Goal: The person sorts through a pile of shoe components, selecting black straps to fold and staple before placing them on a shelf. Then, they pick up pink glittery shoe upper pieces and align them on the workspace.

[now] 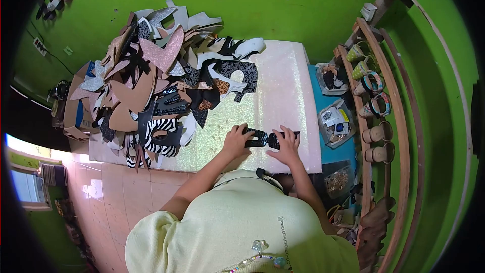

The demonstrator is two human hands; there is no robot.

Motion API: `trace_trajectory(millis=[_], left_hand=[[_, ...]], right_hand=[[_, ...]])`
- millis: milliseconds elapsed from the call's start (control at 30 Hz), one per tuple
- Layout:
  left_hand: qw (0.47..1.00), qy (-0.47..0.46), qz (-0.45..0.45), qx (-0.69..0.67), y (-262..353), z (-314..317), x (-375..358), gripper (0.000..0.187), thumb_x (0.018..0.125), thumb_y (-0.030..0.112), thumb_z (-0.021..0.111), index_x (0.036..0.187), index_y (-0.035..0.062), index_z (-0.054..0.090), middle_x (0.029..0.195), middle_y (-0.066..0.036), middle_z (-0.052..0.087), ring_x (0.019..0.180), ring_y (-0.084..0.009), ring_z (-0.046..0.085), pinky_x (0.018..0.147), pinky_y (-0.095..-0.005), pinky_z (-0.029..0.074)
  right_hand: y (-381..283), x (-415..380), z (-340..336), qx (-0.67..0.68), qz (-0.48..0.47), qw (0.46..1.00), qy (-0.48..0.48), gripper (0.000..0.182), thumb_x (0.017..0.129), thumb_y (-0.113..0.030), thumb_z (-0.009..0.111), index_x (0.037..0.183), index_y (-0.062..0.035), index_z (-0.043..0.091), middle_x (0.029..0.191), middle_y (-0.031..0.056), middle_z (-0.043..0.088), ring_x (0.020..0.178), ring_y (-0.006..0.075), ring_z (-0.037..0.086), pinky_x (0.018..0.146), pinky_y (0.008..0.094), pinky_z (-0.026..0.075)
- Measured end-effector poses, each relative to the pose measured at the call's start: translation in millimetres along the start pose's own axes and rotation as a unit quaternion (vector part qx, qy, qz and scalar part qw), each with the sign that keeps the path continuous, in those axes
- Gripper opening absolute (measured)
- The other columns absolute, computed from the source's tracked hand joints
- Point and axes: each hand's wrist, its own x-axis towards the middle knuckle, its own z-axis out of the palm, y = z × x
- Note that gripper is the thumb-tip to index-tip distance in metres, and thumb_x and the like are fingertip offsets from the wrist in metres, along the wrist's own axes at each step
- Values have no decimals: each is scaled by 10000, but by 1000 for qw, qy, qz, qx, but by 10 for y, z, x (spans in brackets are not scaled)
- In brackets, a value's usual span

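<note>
My left hand (pixel 236 141) grips the left end of a shiny black cut piece (pixel 259 138), which looks like a shoe upper with a textured surface. Its fingers curl over the piece's edge. At the right end, my right hand (pixel 286 146) has thumb and fingers closed round the black material, close above the table. The piece narrows in the middle, between my hands. Under it lies a pale, glittery sheet (pixel 227 116) that covers the table. Left of my hands is a big heap of cut shoe pieces (pixel 146 81), among them a zebra-striped piece (pixel 160 134).
A black patterned cutout (pixel 245 77) lies at the heap's right side. Plastic-wrapped trays (pixel 336 124) stand on a blue surface at the right. Beyond them, a wooden rack (pixel 361 101) holds several sandals (pixel 378 134). A cardboard box (pixel 76 106) sits at the far left.
</note>
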Motion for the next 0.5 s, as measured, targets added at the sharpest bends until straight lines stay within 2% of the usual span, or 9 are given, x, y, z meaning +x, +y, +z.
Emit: trace_trajectory(millis=[67, 200, 300, 500], left_hand=[[1000, 25, 9, 10, -98, 132, 4, 656, 543, 238, 761, 1155, 256, 526, 1252, -70, 402, 1140, -327, 386, 903, -435, 390], [997, 64, 8, 35, -129, 90, -28, 641, 549, 181, 754, 1149, 251, 541, 1236, -59, 422, 1131, -315, 396, 891, -421, 399], [999, 43, 25, -4, -187, 78, -5, 634, 561, 186, 755, 1155, 248, 540, 1228, -65, 430, 1109, -314, 410, 875, -422, 405], [997, 61, 42, -15, -90, 90, 29, 616, 580, 194, 749, 1158, 238, 539, 1230, -78, 424, 1082, -314, 421, 854, -428, 412]], right_hand=[[-2, -1, 82, -20, 6, 999, -47, 734, 644, -336, 727, 1278, -165, 398, 1323, 90, 321, 1256, 308, 249, 997, 619, 111], [40, 42, 180, -1, 19, 999, -26, 701, 655, -315, 724, 1264, -150, 419, 1314, 88, 325, 1248, 292, 260, 999, 607, 122], [30, 60, 156, -20, -3, 1000, -23, 650, 667, -304, 719, 1236, -137, 453, 1291, 88, 341, 1234, 280, 275, 999, 602, 128], [89, 83, 78, -30, 0, 999, -21, 609, 662, -303, 723, 1197, -132, 490, 1260, 98, 354, 1219, 288, 285, 998, 602, 133]])
